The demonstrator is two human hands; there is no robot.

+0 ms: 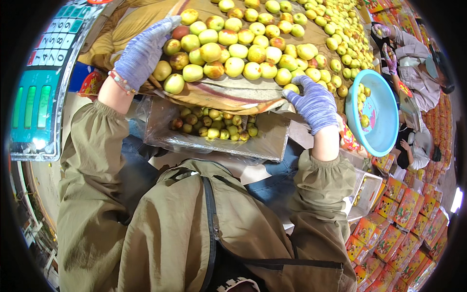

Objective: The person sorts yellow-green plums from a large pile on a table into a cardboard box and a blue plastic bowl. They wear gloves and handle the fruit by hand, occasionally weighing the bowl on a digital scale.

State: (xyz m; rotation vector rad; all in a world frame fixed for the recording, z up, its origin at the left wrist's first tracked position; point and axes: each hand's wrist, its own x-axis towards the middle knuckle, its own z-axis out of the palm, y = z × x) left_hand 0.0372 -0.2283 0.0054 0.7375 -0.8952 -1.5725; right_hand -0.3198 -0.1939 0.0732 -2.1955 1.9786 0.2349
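Many yellow-green fruits with red-brown blotches, perhaps jujubes (234,67), lie spread over a cloth-covered table (237,92). My left hand (143,51), in a purple-white knit glove, rests at the left edge of the fruits, its fingers stretched along a dark red one; no fruit shows in its grip. In a matching glove, my right hand (314,100) is at the front edge of the cloth, thumb and fingers around a small yellow fruit (291,88); whether it grips that fruit is unclear. Below the cloth edge, a plastic-lined cardboard box (268,144) holds more fruits.
A blue plastic basin (381,109) with several fruits stands at the right. At the left is a digital scale (38,98) with a keypad. Beyond the basin, a gloved person (416,62) holds fruit, near another person (419,151). Printed cartons (388,241) are stacked at lower right, near a white crate (370,193).
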